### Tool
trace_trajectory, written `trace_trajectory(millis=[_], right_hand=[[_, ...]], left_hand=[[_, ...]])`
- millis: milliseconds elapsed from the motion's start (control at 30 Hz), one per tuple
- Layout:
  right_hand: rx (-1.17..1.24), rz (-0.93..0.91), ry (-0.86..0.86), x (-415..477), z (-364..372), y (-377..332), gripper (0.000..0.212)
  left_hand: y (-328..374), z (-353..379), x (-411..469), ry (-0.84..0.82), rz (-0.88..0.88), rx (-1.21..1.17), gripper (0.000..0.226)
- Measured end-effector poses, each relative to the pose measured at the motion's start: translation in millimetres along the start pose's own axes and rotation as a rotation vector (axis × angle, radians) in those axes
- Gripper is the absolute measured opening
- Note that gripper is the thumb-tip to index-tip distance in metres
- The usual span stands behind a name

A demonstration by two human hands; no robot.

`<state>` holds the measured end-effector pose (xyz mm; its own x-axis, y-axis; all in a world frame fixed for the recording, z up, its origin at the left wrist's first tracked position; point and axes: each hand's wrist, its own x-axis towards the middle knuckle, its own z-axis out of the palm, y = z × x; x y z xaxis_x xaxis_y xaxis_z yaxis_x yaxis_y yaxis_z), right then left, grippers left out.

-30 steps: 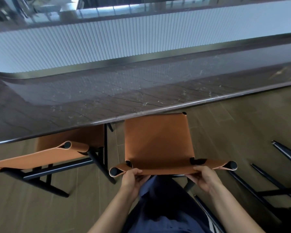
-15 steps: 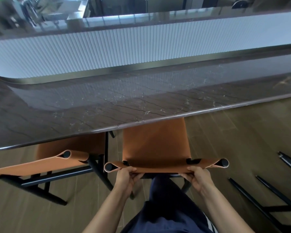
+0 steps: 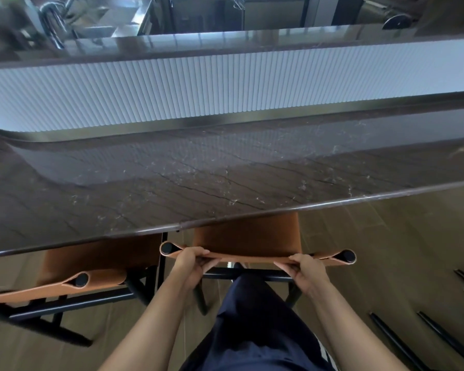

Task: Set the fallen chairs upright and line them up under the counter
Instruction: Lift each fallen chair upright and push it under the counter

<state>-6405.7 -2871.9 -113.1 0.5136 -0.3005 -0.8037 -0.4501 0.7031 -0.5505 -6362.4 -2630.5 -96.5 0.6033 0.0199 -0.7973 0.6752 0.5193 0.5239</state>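
Note:
A chair with a tan leather seat and black frame [image 3: 248, 238] stands upright in front of me, its seat partly under the dark stone counter [image 3: 198, 183]. My left hand [image 3: 192, 262] grips the left part of its leather backrest top. My right hand [image 3: 307, 271] grips the right part of the same backrest. A second tan chair [image 3: 99, 259] stands upright to the left, also partly under the counter edge. Black metal legs of another chair [image 3: 439, 333] lie on the floor at the lower right.
A white ribbed panel [image 3: 225, 84] rises behind the counter, with a steel sink and tap [image 3: 54, 20] beyond it. The floor is brown wood planks [image 3: 386, 236]. My dark trouser leg [image 3: 255, 325] is right behind the chair.
The chair has slid forward, further under the counter, with both hands still gripping its backrest. More of the seat is now hidden by the counter edge.

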Motion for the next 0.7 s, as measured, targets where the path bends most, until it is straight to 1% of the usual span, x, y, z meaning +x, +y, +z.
trace_trajectory(millis=[200,333,567,700], right_hand=[[-0.020,-0.021,0.034,26,0,-11,0.019],[-0.019,-0.033,0.034,37,0,-7,0.019],[0.011,-0.036,0.042,30,3,-9,0.022],[0.010,-0.039,0.041,28,3,-9,0.021]], left_hand=[[-7,7,19,0.008,-0.010,-0.083,0.023],[-7,6,26,0.059,-0.001,-0.074,0.020],[-8,10,21,0.090,-0.013,-0.014,0.008],[-7,11,22,0.102,-0.026,0.003,0.011]])
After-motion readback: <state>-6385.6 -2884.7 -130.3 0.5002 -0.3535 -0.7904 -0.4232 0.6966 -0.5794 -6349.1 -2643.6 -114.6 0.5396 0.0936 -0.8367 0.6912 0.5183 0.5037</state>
